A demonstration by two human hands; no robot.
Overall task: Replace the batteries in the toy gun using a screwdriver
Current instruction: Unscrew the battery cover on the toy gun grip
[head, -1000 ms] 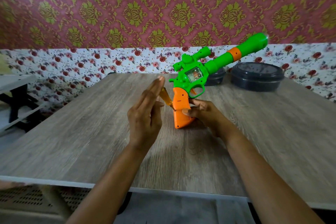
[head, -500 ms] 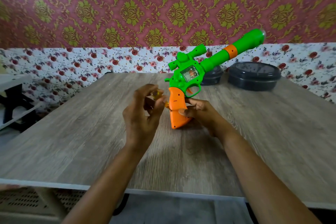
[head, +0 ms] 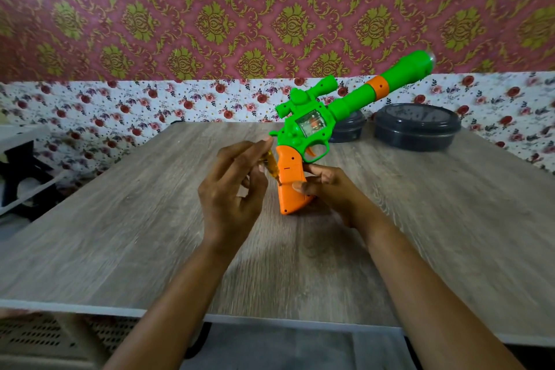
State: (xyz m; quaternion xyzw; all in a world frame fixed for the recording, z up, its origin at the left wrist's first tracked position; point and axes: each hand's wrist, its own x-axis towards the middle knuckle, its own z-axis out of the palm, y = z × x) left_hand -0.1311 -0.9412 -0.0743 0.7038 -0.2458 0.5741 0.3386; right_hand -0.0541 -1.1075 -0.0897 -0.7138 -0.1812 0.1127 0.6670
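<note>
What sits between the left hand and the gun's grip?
The screwdriver: the left hand pinches it, its tip meeting the orange grip. Head view shows it.

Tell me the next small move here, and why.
Probably twist the screwdriver with the left hand to loosen the screw. Its tip sits against the back of the orange grip of the gun, whose cover looks closed. The right hand pinches the grip, butt on the table, so the gun looks braced for turning. The screw itself is not visible.
</note>
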